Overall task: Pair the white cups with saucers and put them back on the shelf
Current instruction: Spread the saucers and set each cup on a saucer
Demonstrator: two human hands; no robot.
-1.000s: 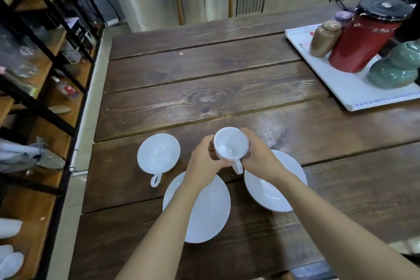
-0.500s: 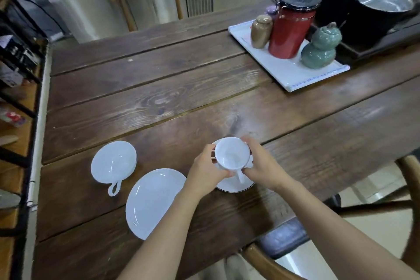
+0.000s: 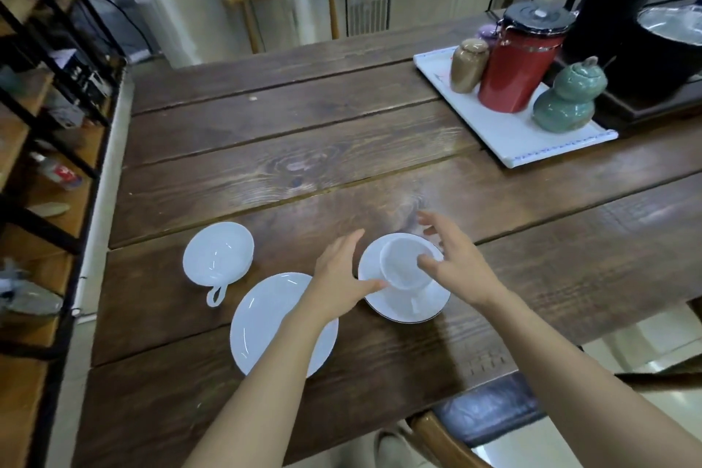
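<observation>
A white cup (image 3: 402, 265) stands on a white saucer (image 3: 404, 306) near the table's front edge, its handle toward me. My left hand (image 3: 342, 275) hovers just left of that cup with fingers spread, holding nothing. On the cup's right, my right hand (image 3: 454, 260) is open too, fingertips at the rim. A second white cup (image 3: 217, 258) sits alone on the wood farther left. An empty saucer (image 3: 266, 315) lies beneath my left forearm.
A wooden shelf with a black frame (image 3: 45, 148) runs along the left. A white tray (image 3: 505, 133) at the back right carries a red canister (image 3: 522, 61), a brown jar and a green gourd jar. Chairs stand at the far and near sides of the table.
The cup went from held in the air to set down on the right saucer. Both hands have let go and opened beside it.
</observation>
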